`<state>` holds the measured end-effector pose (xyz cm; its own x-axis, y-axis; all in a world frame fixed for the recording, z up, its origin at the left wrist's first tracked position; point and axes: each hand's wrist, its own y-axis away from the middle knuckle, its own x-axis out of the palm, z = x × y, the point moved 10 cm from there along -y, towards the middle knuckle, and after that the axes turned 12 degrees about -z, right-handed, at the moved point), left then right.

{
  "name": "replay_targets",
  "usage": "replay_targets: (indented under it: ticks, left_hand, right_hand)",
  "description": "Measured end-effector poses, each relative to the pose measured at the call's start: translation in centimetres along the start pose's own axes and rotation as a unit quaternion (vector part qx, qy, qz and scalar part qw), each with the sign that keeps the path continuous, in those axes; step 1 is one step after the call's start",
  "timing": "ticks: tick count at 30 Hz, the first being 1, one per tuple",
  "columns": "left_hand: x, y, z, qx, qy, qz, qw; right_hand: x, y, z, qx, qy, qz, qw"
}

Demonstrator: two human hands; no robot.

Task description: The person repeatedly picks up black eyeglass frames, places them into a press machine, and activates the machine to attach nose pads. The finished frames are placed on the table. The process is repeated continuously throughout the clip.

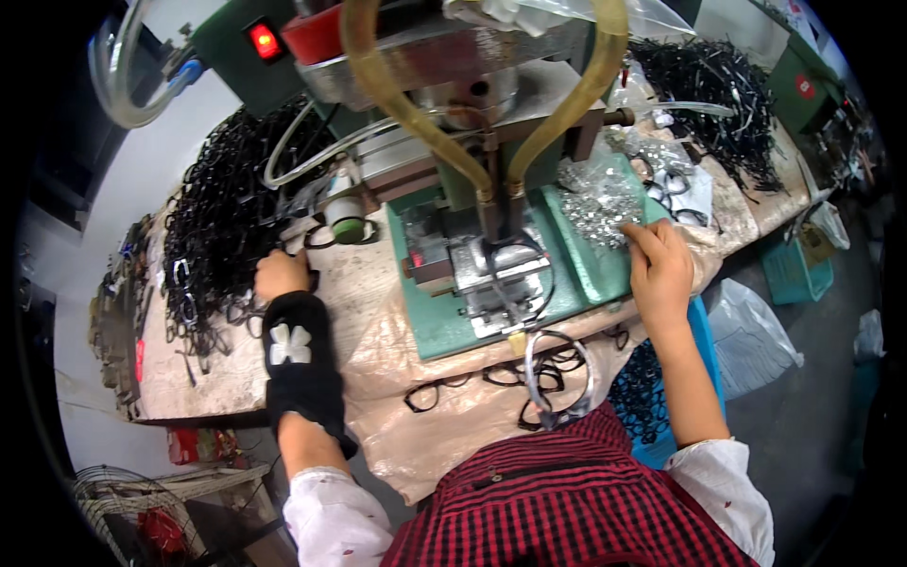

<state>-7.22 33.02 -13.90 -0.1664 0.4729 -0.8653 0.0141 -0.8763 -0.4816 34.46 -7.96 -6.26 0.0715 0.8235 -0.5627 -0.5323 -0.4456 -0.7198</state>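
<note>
My left hand point(283, 274), below a black wrist cover with a pale flower, is at the right edge of a big heap of black plastic eyeglass frames point(222, 203). Its fingers are curled; what they hold is hidden. My right hand point(664, 269) reaches to a heap of small silvery metal parts point(600, 203) in a green tray point(605, 279). Thumb and index finger come together at the heap's edge, and anything between them is too small to make out. Between my hands, a black eyeglass frame point(540, 300) lies at the metal fixture point(487, 274) under the machine's head.
Two yellowish hoses point(590, 80) run down to the machine's head. A green-capped cylinder point(348, 227) stands left of it. Several frames point(423, 397) and a metal ring point(588, 373) are at the front edge. Right lie a blue bin point(704, 350) and another black heap point(709, 99).
</note>
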Motion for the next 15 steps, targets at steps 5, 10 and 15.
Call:
replay_targets:
  ticks: [5, 10, 15]
  left_hand:
    - [2.0, -0.2, 1.8, 0.152, 0.060, 0.091, 0.982]
    - [-3.5, 2.9, 0.5, 0.247, 0.124, 0.032, 0.960]
    - [-9.2, 6.9, 0.0, 0.148, 0.364, -0.066, 0.917]
  right_hand:
    - [-2.4, 0.8, -1.9, 0.161, -0.097, 0.029, 0.982]
    - [-1.0, -2.3, 4.9, 0.134, -0.305, 0.074, 0.940]
    - [2.6, -4.4, 10.2, 0.166, -0.462, 0.072, 0.868]
